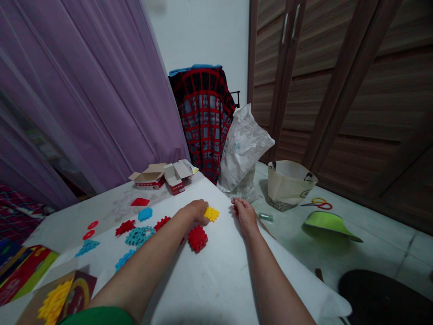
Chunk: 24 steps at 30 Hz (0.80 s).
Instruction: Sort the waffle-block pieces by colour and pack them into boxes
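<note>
My left hand (pixel 199 211) reaches over the white table, its fingers closed at the edge of a yellow notched building block (pixel 212 214); the fingertips are partly hidden. A red notched block (pixel 198 239) lies just below that hand. Beside the table's right edge is my right hand (pixel 244 214), loosely curved with fingers a little apart and nothing visible in it. Left of my left forearm lie a teal assembled lattice of blocks (pixel 139 235), a dark red block (pixel 125 227) and a blue block (pixel 145 214).
Two opened small boxes (pixel 149 177) stand at the table's back. A cardboard box (pixel 79 291) with yellow blocks (pixel 55 301) is at front left. On the floor to the right are a fabric basket (pixel 291 183), scissors (pixel 321 204), a green visor (pixel 329 225) and a white sack (pixel 241 151).
</note>
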### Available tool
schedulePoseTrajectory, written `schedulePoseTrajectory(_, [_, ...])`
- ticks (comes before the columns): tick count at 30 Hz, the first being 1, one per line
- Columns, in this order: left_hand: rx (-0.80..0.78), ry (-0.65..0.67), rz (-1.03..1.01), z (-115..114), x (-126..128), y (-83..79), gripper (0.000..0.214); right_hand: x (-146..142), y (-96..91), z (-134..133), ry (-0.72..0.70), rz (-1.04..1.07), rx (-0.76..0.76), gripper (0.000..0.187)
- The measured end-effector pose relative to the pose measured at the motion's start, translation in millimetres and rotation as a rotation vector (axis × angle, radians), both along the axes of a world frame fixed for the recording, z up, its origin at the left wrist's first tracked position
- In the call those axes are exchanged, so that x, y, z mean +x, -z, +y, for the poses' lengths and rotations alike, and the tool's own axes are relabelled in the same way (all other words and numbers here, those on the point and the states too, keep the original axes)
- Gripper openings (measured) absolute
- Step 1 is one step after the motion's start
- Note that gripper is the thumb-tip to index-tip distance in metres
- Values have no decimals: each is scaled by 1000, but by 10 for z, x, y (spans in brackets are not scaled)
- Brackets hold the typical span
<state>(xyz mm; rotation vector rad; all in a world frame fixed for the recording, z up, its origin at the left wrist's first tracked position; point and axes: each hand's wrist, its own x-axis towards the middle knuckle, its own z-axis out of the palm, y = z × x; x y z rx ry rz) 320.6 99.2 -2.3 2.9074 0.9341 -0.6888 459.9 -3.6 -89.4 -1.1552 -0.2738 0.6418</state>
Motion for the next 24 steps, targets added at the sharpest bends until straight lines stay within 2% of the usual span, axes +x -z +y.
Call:
schedulePoseTrajectory(9, [1,-7,-128,-113,-27,-99,55,3,26,9,-21,-58,-29,35])
schedulePoseTrajectory(12, [-11,8,-247,-152,-92,-238,52,4,31,3,-29,-91,-52,36])
schedulePoseTrajectory(15, [-13,14,-371,-254,-268,-449,52,4,27,-12,-36,-137,-75,36])
schedulePoseTrajectory(17, [-23,-2,-444,-341,-493,-613,53,-1,9,-29,-39,-171,-94,36])
schedulePoseTrajectory(19, [-41,-52,-509,-433,-822,-783,53,-19,-26,-58,-50,-203,-118,35])
schedulePoseTrajectory(24, [-22,-244,-553,-700,-2009,-1181,49,-106,-99,-187,-118,-290,-182,29])
